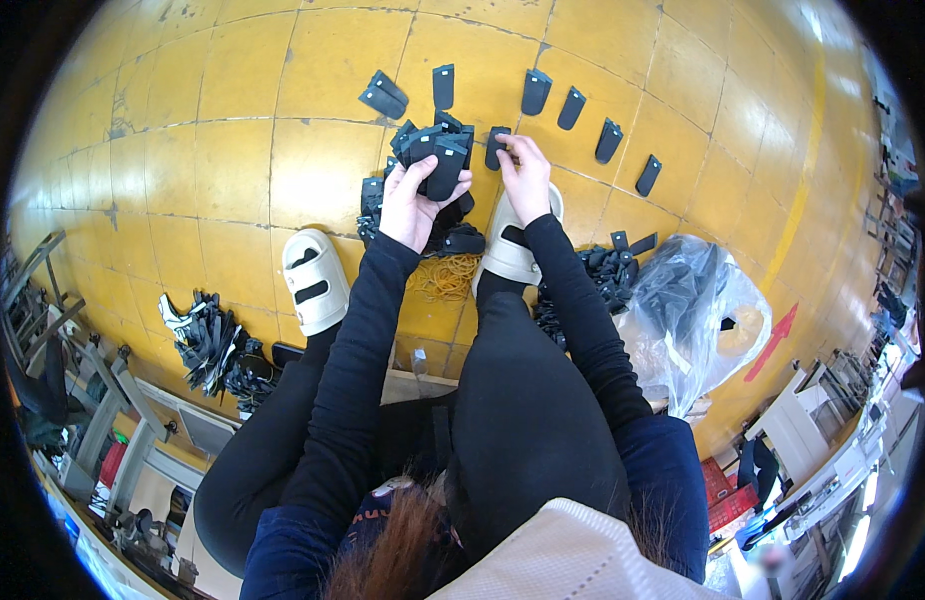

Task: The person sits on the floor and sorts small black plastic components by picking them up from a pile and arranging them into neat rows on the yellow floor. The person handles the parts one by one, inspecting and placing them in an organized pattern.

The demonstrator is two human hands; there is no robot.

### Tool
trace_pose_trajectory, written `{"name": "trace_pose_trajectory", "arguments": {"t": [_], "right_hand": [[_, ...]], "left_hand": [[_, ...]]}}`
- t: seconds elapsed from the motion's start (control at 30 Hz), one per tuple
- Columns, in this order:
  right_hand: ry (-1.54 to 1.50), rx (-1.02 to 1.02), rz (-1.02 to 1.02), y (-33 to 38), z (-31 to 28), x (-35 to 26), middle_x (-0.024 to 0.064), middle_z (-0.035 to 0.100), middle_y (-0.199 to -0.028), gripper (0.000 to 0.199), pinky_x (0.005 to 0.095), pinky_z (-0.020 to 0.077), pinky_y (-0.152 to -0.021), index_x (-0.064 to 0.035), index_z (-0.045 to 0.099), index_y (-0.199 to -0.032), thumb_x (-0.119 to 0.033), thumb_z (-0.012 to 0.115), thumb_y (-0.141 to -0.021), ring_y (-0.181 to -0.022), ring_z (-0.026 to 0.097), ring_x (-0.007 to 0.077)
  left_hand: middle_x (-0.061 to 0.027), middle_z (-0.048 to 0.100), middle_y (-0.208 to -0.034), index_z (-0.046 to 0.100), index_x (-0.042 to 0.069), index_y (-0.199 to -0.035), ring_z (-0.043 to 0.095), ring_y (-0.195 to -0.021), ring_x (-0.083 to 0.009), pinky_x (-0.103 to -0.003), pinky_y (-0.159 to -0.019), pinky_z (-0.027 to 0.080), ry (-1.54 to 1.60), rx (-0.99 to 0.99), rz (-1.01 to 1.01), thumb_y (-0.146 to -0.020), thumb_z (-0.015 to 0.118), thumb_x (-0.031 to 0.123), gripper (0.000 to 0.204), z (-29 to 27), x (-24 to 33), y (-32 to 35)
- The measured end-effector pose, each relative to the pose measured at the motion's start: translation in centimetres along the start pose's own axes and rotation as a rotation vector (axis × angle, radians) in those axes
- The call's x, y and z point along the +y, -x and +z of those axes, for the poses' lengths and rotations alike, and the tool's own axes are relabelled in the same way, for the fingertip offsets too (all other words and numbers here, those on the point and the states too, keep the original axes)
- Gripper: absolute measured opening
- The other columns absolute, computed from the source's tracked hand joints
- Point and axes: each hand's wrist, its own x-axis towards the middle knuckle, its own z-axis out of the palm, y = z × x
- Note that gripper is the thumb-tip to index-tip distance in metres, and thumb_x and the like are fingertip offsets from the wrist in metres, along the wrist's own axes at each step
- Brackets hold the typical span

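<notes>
The person sat low over a yellow tiled floor (233, 150), knees drawn up in black trousers, with both black-sleeved forearms reaching forward from the lower edge. Near the left knee lay a heap of black parts (215, 345), and by the right arm a clear plastic bag (698, 310) slumped open with more dark pieces inside. A white sandal (316, 280) stood to the left, and a second white sandal (510, 250) lay partly under the right wrist, a tangle of tan rubber bands (445, 277) between them. Further out, the left hand (411, 205) had its fingers closed around a stack of black flat pieces (438, 150), held upright just above the floor. Just beside it, the right hand (528, 175) pinched a single black piece (497, 147) at its fingertips, close against the stack's right edge; whether the two touched could not be told. Beyond the hands, a loose arc of separate black pieces (571, 107) lay spaced apart on the tiles, each one well clear of its neighbours.
</notes>
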Motion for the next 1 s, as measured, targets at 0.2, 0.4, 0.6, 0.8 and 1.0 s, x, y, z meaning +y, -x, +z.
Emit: {"name": "trace_pose_trajectory", "arguments": {"t": [0.2, 0.4, 0.6, 0.8, 1.0], "right_hand": [[-0.522, 0.021, 0.263, -2.9, 0.5, -0.4, 0.0098, 0.062, -0.090, 0.030, 0.0243, 0.0508, -0.067, 0.0016, 0.057, -0.106, 0.004, 0.066, -0.078, -0.078, 0.061, 0.0132], [-0.558, -0.066, 0.204, -8.2, 3.4, -1.3, 0.0132, 0.065, -0.087, 0.028, 0.0251, 0.0548, -0.063, 0.0062, 0.058, -0.101, 0.004, 0.066, -0.075, -0.072, 0.064, 0.0153], [-0.227, -0.045, 0.158, -10.0, 5.6, -1.1, 0.0118, 0.067, -0.075, 0.021, 0.0257, 0.0523, -0.059, 0.0046, 0.062, -0.095, 0.003, 0.065, -0.075, -0.064, 0.065, 0.0152], [-0.368, -0.040, 0.245, -7.5, 2.7, -1.2, 0.0108, 0.065, -0.083, 0.016, 0.0256, 0.0529, -0.063, 0.0049, 0.061, -0.095, 0.001, 0.062, -0.080, -0.071, 0.066, 0.0161], [-0.649, -0.212, 0.317, -2.7, -1.5, -6.8, 0.0074, 0.064, -0.089, 0.017, 0.0238, 0.0490, -0.073, 0.0038, 0.061, -0.098, -0.005, 0.063, -0.084, -0.078, 0.061, 0.0119]], "left_hand": [[-0.0143, 0.060, -0.100, 0.050, -0.001, -0.111, 0.064, -0.088, -0.0271, -0.038, -0.077, 0.057, 0.003, 0.018, 0.010, -0.089, 0.053, 0.017, 0.028, -0.7, 0.1, -0.5], [-0.0143, 0.061, -0.098, 0.051, -0.001, -0.109, 0.064, -0.088, -0.0253, -0.037, -0.078, 0.056, 0.009, 0.052, 0.032, -0.089, 0.054, 0.018, 0.028, -1.3, 1.0, -0.8], [-0.0135, 0.061, -0.098, 0.051, -0.001, -0.109, 0.064, -0.088, -0.0246, -0.037, -0.078, 0.056, -0.002, 0.058, 0.039, -0.088, 0.055, 0.019, 0.029, -0.9, 1.2, -1.1], [-0.0138, 0.061, -0.097, 0.051, -0.001, -0.107, 0.064, -0.088, -0.0248, -0.038, -0.078, 0.056, 0.001, 0.045, 0.030, -0.088, 0.054, 0.018, 0.026, -1.0, 0.7, -0.9], [-0.0147, 0.061, -0.100, 0.051, -0.002, -0.110, 0.064, -0.088, -0.0265, -0.039, -0.077, 0.056, -0.005, 0.039, 0.013, -0.089, 0.053, 0.017, 0.029, -0.8, 0.5, -0.6]]}}
